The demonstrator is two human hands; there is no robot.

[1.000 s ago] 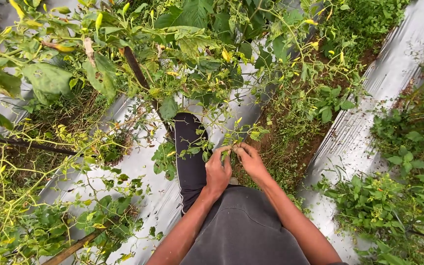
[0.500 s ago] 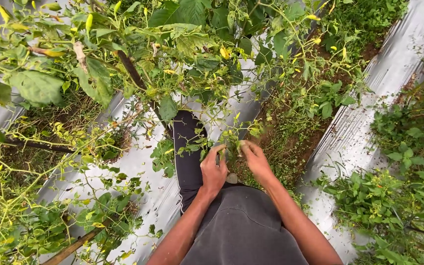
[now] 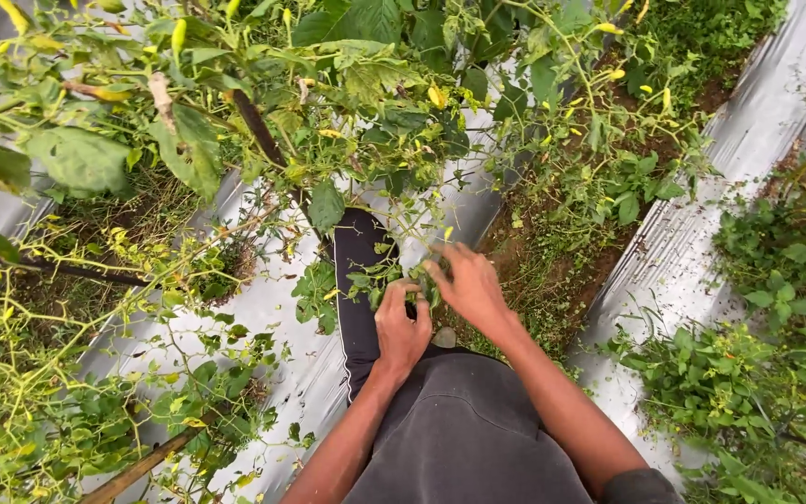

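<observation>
The left hand [image 3: 401, 329] is closed around a low leafy sprig [image 3: 366, 278] of the chili plant [image 3: 366, 121], prob. to keep it steady. The right hand [image 3: 470, 285], just to the right, has its fingers half open, tips touching the same sprig, near the dark trouser leg [image 3: 354, 280]. Silver mulch sheet [image 3: 673, 252] lies right & left.

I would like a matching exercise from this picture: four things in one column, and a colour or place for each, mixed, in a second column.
Things:
1. left hand
2. right hand
3. plastic mulch sheet
4. small peppers

Descriptions:
a. silver-grey, covers the bed
b. yellow, hanging at upper right
c. closed on a leafy twig, above the dark trouser leg
d. fingers spread at the foliage, beside the soil furrow

Pairs: 1-c, 2-d, 3-a, 4-b
</observation>
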